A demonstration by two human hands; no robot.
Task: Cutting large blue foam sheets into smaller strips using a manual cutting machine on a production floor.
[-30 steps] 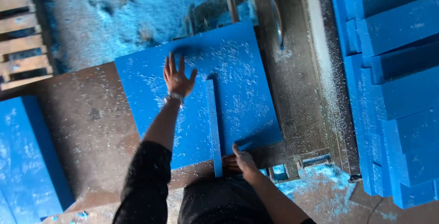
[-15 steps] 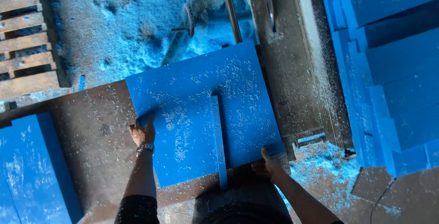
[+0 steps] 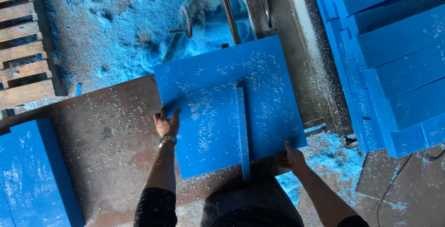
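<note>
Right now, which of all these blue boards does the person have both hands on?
The big square board in the middle: left hand on its left edge, right hand at its near corner. The others, stacked at right and lying at left, are untouched.

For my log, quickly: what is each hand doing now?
Left hand: gripping the blue foam board at its left edge.
Right hand: gripping its near right corner.

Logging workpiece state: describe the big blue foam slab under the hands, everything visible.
The blue foam slab is a thick, square, rigid-looking panel, speckled with pale shavings. It lies flat on the rusty metal table, turned slightly, far edge toward the saw. A narrow blue strip lies on it. The left hand grips its left edge; the right hand holds the near right corner.
</note>
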